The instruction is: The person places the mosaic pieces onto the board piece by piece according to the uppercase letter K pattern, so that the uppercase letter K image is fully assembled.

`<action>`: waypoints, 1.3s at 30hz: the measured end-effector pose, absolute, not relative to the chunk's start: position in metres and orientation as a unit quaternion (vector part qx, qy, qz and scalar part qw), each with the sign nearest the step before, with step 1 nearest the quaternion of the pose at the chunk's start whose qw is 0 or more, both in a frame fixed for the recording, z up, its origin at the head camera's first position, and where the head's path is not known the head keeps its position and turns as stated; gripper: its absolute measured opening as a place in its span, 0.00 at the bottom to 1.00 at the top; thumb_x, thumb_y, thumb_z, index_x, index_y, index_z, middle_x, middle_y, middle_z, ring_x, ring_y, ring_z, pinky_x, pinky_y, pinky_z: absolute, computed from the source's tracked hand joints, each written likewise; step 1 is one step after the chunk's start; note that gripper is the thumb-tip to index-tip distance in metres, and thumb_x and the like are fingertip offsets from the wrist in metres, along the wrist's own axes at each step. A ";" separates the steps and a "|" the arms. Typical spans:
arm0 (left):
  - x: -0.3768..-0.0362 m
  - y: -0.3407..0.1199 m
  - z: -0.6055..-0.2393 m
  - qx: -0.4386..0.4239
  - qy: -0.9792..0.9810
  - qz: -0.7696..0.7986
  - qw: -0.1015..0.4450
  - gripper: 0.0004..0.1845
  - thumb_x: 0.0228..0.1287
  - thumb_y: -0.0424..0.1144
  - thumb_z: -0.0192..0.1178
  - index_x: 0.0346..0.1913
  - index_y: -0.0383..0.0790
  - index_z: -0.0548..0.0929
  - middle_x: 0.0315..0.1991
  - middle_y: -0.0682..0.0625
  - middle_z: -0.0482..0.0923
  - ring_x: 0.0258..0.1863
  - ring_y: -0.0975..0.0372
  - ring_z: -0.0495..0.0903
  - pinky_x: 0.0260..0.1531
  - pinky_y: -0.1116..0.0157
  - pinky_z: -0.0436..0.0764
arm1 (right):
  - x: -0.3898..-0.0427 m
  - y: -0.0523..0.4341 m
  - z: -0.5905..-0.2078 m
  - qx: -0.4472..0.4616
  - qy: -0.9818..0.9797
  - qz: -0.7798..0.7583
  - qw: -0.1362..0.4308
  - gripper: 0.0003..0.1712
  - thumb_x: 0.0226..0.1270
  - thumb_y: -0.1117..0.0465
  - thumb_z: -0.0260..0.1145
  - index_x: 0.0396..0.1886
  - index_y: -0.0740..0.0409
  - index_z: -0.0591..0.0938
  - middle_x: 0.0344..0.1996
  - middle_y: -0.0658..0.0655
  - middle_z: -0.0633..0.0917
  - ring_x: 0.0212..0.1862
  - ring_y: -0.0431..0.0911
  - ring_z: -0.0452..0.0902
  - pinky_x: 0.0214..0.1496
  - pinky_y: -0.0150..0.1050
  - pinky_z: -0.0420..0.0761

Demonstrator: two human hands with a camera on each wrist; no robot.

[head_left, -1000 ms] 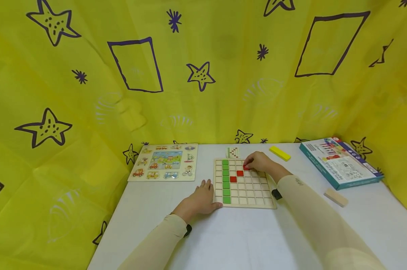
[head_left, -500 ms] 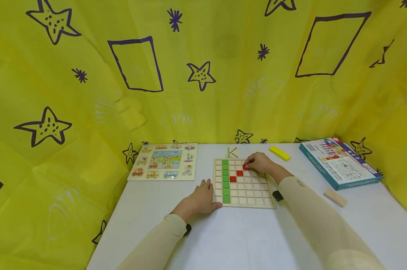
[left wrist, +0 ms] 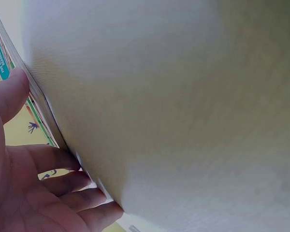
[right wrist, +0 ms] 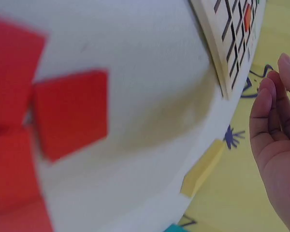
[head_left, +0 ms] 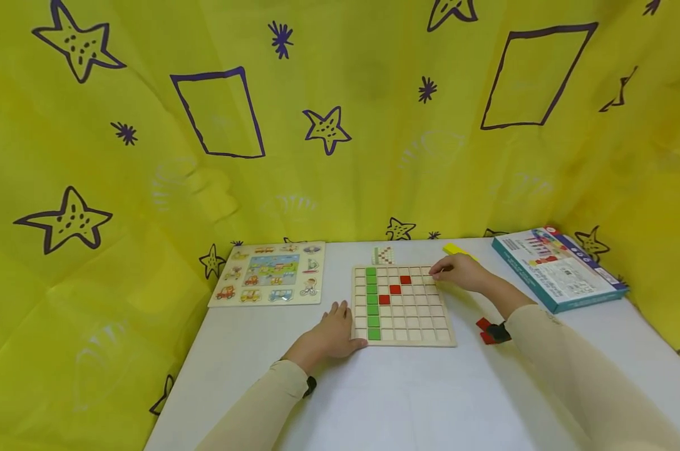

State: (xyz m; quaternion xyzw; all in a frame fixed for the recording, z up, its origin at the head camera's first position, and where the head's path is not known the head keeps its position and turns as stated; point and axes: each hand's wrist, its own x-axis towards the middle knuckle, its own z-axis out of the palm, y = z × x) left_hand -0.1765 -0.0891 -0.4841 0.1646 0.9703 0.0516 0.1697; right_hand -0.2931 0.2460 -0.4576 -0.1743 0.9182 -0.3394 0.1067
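From the head camera we see a wooden grid board [head_left: 402, 305] lying flat on the white table [head_left: 407, 401], with a column of green tiles [head_left: 372, 300] down its left side and three red tiles [head_left: 394, 289] stepping diagonally up to the right. Our left hand [head_left: 331, 335] rests flat on the table against the board's near left corner, fingers relaxed and gripping nothing. Our right hand [head_left: 458, 272] hovers at the board's far right corner, fingers loosely curled; we cannot tell from here whether anything sits between them. A few loose red tiles [head_left: 484, 330] lie on the table just right of the board, beside our right wrist. Behind the board stands a small pattern card [head_left: 382, 255], a yellow block [head_left: 457, 250] peeks out behind the right hand, a picture puzzle [head_left: 269, 281] lies to the left and a boxed game [head_left: 556, 268] to the right. Yellow star-printed cloth [head_left: 148, 156] walls it all in.

Over to the left wrist view: we see the hand [left wrist: 24, 193] spread, fingers [left wrist: 63, 158] straight against the table edge, nothing in its grasp.

Now the right wrist view: the loose red tiles [right wrist: 48, 121] loom close and blurred on the table, the board [right wrist: 232, 38] sits further off, and the hand [right wrist: 280, 140] shows slack, gently bent fingers with an empty palm.
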 end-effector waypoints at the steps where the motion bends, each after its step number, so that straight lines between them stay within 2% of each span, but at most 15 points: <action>1: -0.176 -0.089 -0.484 0.164 0.970 0.054 0.170 0.51 0.68 0.66 0.55 0.76 0.26 0.58 0.78 0.35 0.51 0.78 0.43 0.49 0.73 0.49 0.59 | -0.289 0.252 -0.456 -0.174 0.918 -0.340 0.104 0.11 0.71 0.61 0.68 0.47 0.62 0.88 0.47 0.61 0.87 0.47 0.53 0.79 0.48 0.44 0.79; 10: -0.177 -0.089 -0.487 0.166 0.970 0.056 0.169 0.51 0.69 0.67 0.55 0.76 0.26 0.57 0.79 0.35 0.50 0.78 0.43 0.48 0.73 0.49 0.58 | -0.258 0.297 -0.456 -0.145 0.918 -0.341 0.142 0.13 0.71 0.60 0.68 0.49 0.63 0.87 0.44 0.56 0.87 0.45 0.51 0.76 0.47 0.42 0.79; 19: -0.175 -0.087 -0.484 0.162 0.970 0.055 0.173 0.51 0.69 0.66 0.54 0.76 0.26 0.58 0.79 0.35 0.50 0.78 0.43 0.48 0.73 0.49 0.57 | -0.229 0.318 -0.469 -0.097 0.910 -0.347 0.204 0.18 0.67 0.56 0.71 0.52 0.60 0.86 0.44 0.54 0.84 0.44 0.50 0.75 0.43 0.40 0.80; 26: -0.174 -0.087 -0.481 0.160 0.970 0.060 0.172 0.50 0.69 0.65 0.56 0.76 0.26 0.57 0.79 0.35 0.50 0.78 0.43 0.48 0.73 0.49 0.57 | -0.216 0.326 -0.475 -0.124 0.917 -0.324 0.194 0.17 0.64 0.57 0.74 0.50 0.59 0.87 0.44 0.55 0.85 0.46 0.51 0.73 0.45 0.40 0.76; 34: -0.172 -0.087 -0.479 0.166 0.970 0.057 0.170 0.50 0.69 0.65 0.55 0.76 0.25 0.58 0.78 0.35 0.51 0.78 0.43 0.48 0.73 0.48 0.58 | -0.212 0.324 -0.475 -0.126 0.925 -0.299 0.198 0.10 0.64 0.61 0.73 0.44 0.55 0.88 0.40 0.52 0.83 0.44 0.50 0.73 0.45 0.43 0.78; 39: -0.170 -0.087 -0.475 0.173 0.969 0.059 0.165 0.50 0.70 0.64 0.56 0.75 0.24 0.59 0.78 0.33 0.51 0.77 0.42 0.49 0.72 0.48 0.59 | -0.211 0.323 -0.474 -0.134 0.926 -0.288 0.202 0.10 0.65 0.61 0.73 0.45 0.56 0.86 0.39 0.52 0.82 0.44 0.50 0.73 0.45 0.43 0.78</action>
